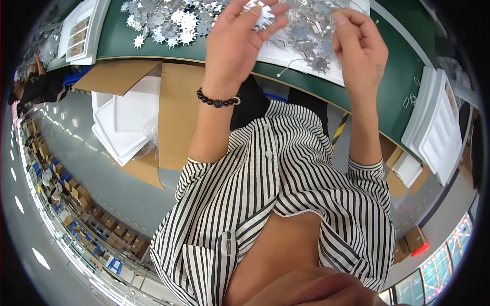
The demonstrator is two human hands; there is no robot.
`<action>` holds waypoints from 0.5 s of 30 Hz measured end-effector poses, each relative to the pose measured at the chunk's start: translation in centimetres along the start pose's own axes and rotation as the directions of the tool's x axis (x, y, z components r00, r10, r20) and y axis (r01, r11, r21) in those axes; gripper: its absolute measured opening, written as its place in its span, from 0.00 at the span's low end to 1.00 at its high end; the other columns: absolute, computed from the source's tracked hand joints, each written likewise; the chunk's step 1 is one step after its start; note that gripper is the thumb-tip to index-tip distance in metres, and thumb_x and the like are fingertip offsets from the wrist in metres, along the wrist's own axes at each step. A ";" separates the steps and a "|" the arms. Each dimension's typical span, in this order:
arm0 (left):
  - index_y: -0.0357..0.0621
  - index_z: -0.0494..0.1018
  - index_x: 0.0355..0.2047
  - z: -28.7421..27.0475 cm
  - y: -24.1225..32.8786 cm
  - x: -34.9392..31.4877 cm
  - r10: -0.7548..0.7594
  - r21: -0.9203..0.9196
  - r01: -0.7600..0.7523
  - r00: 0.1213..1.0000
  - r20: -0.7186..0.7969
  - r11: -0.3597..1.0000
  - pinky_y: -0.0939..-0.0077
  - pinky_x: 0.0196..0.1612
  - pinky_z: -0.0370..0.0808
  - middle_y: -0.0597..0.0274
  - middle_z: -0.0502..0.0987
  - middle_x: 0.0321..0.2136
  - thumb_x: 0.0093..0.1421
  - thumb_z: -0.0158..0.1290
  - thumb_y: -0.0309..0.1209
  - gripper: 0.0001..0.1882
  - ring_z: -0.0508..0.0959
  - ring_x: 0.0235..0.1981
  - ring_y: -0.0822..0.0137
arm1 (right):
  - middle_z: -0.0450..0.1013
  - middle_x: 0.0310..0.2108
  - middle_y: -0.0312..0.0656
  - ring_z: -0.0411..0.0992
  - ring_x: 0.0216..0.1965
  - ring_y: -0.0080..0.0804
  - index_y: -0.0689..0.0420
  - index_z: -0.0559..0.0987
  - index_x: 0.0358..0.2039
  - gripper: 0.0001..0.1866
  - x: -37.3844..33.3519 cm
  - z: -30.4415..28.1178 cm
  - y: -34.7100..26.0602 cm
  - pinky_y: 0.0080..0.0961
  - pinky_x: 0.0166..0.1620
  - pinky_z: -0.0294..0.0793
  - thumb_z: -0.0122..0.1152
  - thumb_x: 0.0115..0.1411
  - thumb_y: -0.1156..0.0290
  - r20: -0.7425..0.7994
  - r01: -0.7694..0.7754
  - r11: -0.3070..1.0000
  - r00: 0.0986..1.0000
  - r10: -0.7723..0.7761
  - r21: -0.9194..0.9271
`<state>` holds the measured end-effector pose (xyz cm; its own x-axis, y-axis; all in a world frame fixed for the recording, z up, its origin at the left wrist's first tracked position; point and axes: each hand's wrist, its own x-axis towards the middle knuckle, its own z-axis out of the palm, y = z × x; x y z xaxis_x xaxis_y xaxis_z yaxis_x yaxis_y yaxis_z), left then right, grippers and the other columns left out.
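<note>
My left hand [236, 48], with a dark bead bracelet at its wrist, holds a shiny silver gear-shaped metal piece [265, 17] between thumb and fingers. To its right, my right hand [363, 56] is closed in a pinch; whatever is between its fingertips is too small or hidden to name. Beneath and between the hands, a heap of similar toothed metal pieces [320, 64] lies on a white sheet [334, 76], some seemingly in clear plastic. Another loose pile of silver gear-shaped pieces [186, 23] spreads over the green tabletop [115, 41] on the left.
An open cardboard box [181, 122] with white foam trays [130, 120] stands below the table's left edge. More white trays [431, 127] sit at the right end, beside small pale loops [407, 101]. A co-worker [43, 86] is at the far left.
</note>
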<state>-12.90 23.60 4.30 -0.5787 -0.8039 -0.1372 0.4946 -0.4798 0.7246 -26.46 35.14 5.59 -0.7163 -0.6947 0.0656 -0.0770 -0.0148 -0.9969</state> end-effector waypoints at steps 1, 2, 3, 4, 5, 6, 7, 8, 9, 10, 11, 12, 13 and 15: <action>0.33 0.68 0.54 0.1 0.0 -0.1 -0.002 -0.001 0.002 1.000 0.001 1.000 0.75 0.45 0.78 0.55 0.74 0.42 0.70 0.48 0.27 0.15 0.77 0.41 0.63 | 0.72 0.26 0.34 0.66 0.24 0.19 0.62 0.79 0.42 0.08 -0.8 0.6 -1.1 0.14 0.29 0.65 0.62 0.65 0.72 0.030 0.007 0.999 1.000 -0.006 -0.034; 0.33 0.68 0.55 0.0 -0.1 -0.3 -0.012 -0.004 0.012 1.000 -0.002 1.000 0.74 0.46 0.78 0.55 0.74 0.43 0.70 0.48 0.27 0.15 0.77 0.41 0.62 | 0.72 0.25 0.33 0.65 0.24 0.17 0.62 0.80 0.41 0.08 -1.7 1.1 -1.8 0.12 0.28 0.63 0.62 0.65 0.73 0.059 0.009 0.997 0.998 -0.005 -0.073; 0.33 0.68 0.55 0.0 -0.2 -0.3 -0.023 -0.007 0.023 1.000 -0.003 1.000 0.73 0.47 0.78 0.54 0.74 0.44 0.70 0.49 0.27 0.16 0.77 0.42 0.62 | 0.72 0.24 0.31 0.64 0.23 0.14 0.62 0.81 0.41 0.07 -2.2 1.5 -2.1 0.10 0.27 0.62 0.63 0.65 0.73 0.086 0.012 0.994 0.996 -0.002 -0.112; 0.33 0.68 0.56 -0.1 -0.2 -0.7 -0.034 -0.011 0.034 0.999 -0.005 0.999 0.73 0.48 0.78 0.54 0.74 0.44 0.70 0.49 0.27 0.16 0.77 0.43 0.62 | 0.72 0.24 0.31 0.64 0.23 0.14 0.62 0.81 0.41 0.07 -2.4 1.9 -2.1 0.10 0.27 0.62 0.63 0.65 0.73 0.089 0.010 0.994 0.996 0.000 -0.107; 0.32 0.67 0.56 -0.1 -0.2 -0.9 -0.047 -0.016 0.047 0.999 -0.006 0.999 0.72 0.49 0.78 0.53 0.74 0.45 0.70 0.50 0.27 0.17 0.77 0.44 0.62 | 0.72 0.24 0.31 0.63 0.23 0.14 0.62 0.81 0.40 0.07 -2.6 2.1 -2.0 0.10 0.27 0.61 0.63 0.64 0.73 0.108 0.027 0.995 0.994 -0.017 -0.095; 0.32 0.67 0.57 -0.2 -0.1 -0.8 -0.060 -0.021 0.059 0.998 -0.007 0.998 0.71 0.50 0.78 0.53 0.74 0.46 0.70 0.50 0.27 0.17 0.77 0.44 0.61 | 0.71 0.23 0.30 0.63 0.23 0.15 0.61 0.81 0.39 0.06 -2.8 2.4 -1.8 0.11 0.27 0.61 0.63 0.63 0.74 0.125 0.044 0.996 0.992 -0.034 -0.083; 0.32 0.67 0.57 -0.3 0.0 -0.8 -0.073 -0.027 0.072 0.997 -0.006 0.997 0.71 0.51 0.78 0.53 0.74 0.47 0.70 0.50 0.27 0.18 0.77 0.45 0.61 | 0.71 0.22 0.30 0.62 0.23 0.15 0.61 0.81 0.39 0.06 -3.0 2.5 -1.6 0.11 0.27 0.60 0.62 0.63 0.74 0.141 0.061 0.996 0.989 -0.051 -0.071; 0.32 0.67 0.57 -0.4 0.1 -0.8 -0.085 -0.033 0.085 0.996 -0.005 0.996 0.70 0.52 0.78 0.52 0.74 0.48 0.70 0.51 0.28 0.18 0.77 0.46 0.61 | 0.70 0.21 0.30 0.62 0.23 0.15 0.61 0.80 0.38 0.05 -3.1 2.7 -1.5 0.12 0.27 0.60 0.62 0.62 0.75 0.157 0.079 0.995 0.985 -0.069 -0.059; 0.31 0.67 0.58 -0.4 -0.1 -0.9 -0.099 -0.043 0.099 0.995 -0.003 0.994 0.69 0.53 0.77 0.52 0.74 0.48 0.70 0.51 0.28 0.19 0.77 0.47 0.61 | 0.70 0.21 0.30 0.62 0.23 0.15 0.61 0.80 0.38 0.05 -3.1 2.6 -1.2 0.12 0.27 0.60 0.62 0.62 0.75 0.158 0.079 0.995 0.985 -0.068 -0.061; 0.31 0.67 0.58 -0.5 -0.2 -1.0 -0.112 -0.053 0.112 0.994 -0.001 0.992 0.69 0.54 0.77 0.51 0.74 0.49 0.70 0.51 0.28 0.20 0.78 0.47 0.60 | 0.69 0.20 0.29 0.61 0.22 0.14 0.61 0.81 0.37 0.05 -3.0 2.5 -0.9 0.12 0.26 0.59 0.62 0.62 0.75 0.160 0.087 0.992 0.984 -0.072 -0.088; 0.31 0.67 0.59 -0.5 -0.4 -1.0 -0.125 -0.063 0.125 0.992 0.002 0.990 0.68 0.55 0.77 0.51 0.73 0.50 0.70 0.52 0.28 0.20 0.78 0.48 0.60 | 0.68 0.19 0.28 0.59 0.21 0.14 0.61 0.81 0.37 0.04 -2.9 2.5 -0.7 0.12 0.25 0.58 0.62 0.62 0.75 0.163 0.096 0.989 0.984 -0.076 -0.114; 0.31 0.66 0.59 -0.5 -0.5 -1.0 -0.137 -0.073 0.137 0.991 0.004 0.988 0.67 0.56 0.77 0.51 0.73 0.51 0.70 0.52 0.28 0.21 0.78 0.49 0.60 | 0.67 0.18 0.28 0.58 0.20 0.14 0.61 0.81 0.36 0.04 -2.8 2.4 -0.5 0.12 0.24 0.57 0.62 0.62 0.75 0.166 0.105 0.985 0.983 -0.081 -0.139; 0.30 0.66 0.60 -0.5 -0.6 -1.0 -0.148 -0.082 0.148 0.989 0.007 0.986 0.67 0.57 0.77 0.50 0.73 0.51 0.70 0.52 0.28 0.21 0.78 0.50 0.59 | 0.65 0.17 0.27 0.57 0.19 0.14 0.61 0.81 0.36 0.04 -2.7 2.3 -0.4 0.13 0.23 0.56 0.62 0.62 0.75 0.170 0.114 0.980 0.982 -0.086 -0.165; 0.31 0.67 0.59 -0.5 -0.2 -1.0 -0.144 -0.085 0.144 0.990 0.013 0.986 0.67 0.56 0.77 0.51 0.74 0.51 0.70 0.52 0.28 0.21 0.78 0.48 0.61 | 0.64 0.16 0.27 0.56 0.18 0.14 0.60 0.81 0.35 0.03 -2.5 2.6 -0.6 0.13 0.23 0.55 0.62 0.61 0.76 0.172 0.130 0.976 0.980 -0.100 -0.173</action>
<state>-12.10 24.37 3.93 -0.6520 -0.7221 -0.2313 0.4592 -0.6188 0.6373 -22.81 35.05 5.92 -0.5746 -0.8033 0.1569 -0.2882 0.0192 -0.9574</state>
